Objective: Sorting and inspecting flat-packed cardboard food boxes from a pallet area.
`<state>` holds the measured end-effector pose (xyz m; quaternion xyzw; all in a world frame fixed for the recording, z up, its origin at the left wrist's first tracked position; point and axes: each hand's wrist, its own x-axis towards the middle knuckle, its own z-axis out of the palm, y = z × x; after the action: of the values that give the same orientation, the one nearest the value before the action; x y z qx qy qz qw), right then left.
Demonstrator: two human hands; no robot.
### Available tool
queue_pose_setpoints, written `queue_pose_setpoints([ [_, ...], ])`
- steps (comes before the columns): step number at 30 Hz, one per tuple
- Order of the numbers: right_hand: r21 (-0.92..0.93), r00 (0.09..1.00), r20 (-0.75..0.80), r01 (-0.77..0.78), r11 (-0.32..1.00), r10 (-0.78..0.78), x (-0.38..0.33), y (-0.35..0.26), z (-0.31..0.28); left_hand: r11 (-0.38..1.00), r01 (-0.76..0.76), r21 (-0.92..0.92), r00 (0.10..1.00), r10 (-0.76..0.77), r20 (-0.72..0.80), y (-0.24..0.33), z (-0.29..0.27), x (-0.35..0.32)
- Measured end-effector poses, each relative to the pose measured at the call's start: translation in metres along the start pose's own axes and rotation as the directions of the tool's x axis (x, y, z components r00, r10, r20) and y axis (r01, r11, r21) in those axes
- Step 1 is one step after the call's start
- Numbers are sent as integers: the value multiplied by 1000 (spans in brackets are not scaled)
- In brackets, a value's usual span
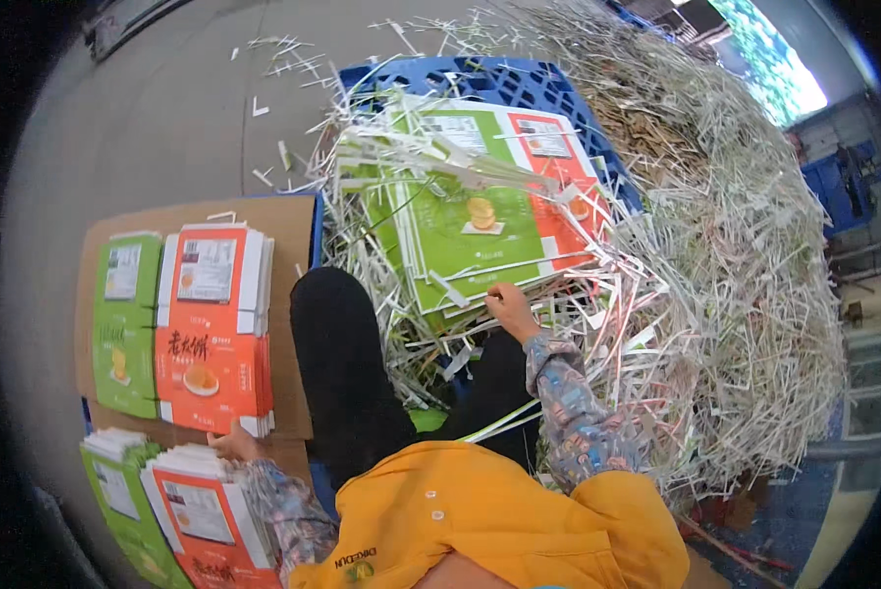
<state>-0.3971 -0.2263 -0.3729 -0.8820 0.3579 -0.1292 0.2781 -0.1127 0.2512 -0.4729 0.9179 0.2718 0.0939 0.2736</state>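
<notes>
Right hand point(507, 304) pinches the near edge of a stack of green and orange printed card sheets point(480, 211), which lies on a blue pallet point(499, 79) amid heaped paper trimmings point(725, 275). Left hand point(232, 447), fingers curled, rests on the near end of an orange stack of flat cartons point(213, 329), beside a green stack point(126, 324) on brown cardboard point(293, 294).
</notes>
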Motion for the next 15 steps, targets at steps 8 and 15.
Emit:
queue_pose_setpoints([
  [8, -97, 992, -125, -3, 995, -10, 0, 13, 11, 790, -557, -257, 789, 600, 132, 75, 18, -6],
  [15, -257, 958, -257, 63, 964, -131, 30, 2, 14, 656, -683, -322, 579, 755, 308, 202, 70, 8],
])
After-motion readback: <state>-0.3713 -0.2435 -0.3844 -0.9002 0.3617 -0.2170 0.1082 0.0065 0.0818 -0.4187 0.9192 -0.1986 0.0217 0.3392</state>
